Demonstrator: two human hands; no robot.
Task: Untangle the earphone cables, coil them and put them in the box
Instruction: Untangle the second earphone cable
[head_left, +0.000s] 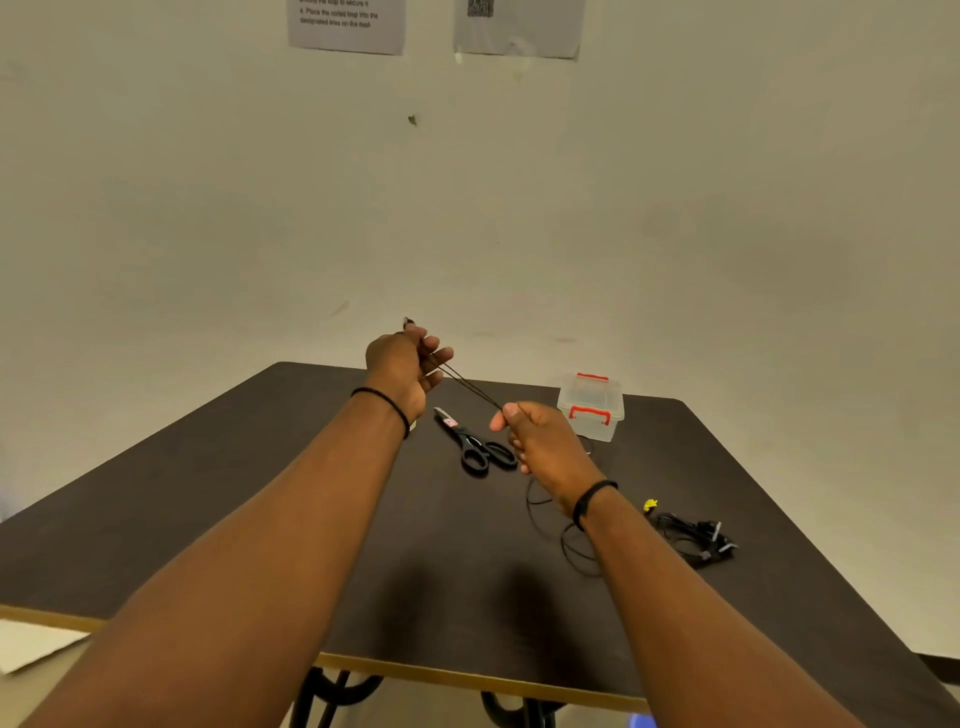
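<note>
A: What are the hands doing?

B: Above a dark table (260, 519), the left hand (402, 371) grips one end of a black earphone cable (470, 389); the right hand (540, 441) pinches it lower down, the doubled strand taut between them.

A: And the slack?

B: It trails below the right wrist in loose loops on the table.

A: How far along?

B: Early, by the look of it. A second bundle (693, 538) lies tangled at right, the clear box (590, 408) stands closed behind, scissors (475, 441) near it. Coiling and boxing remain.
</note>
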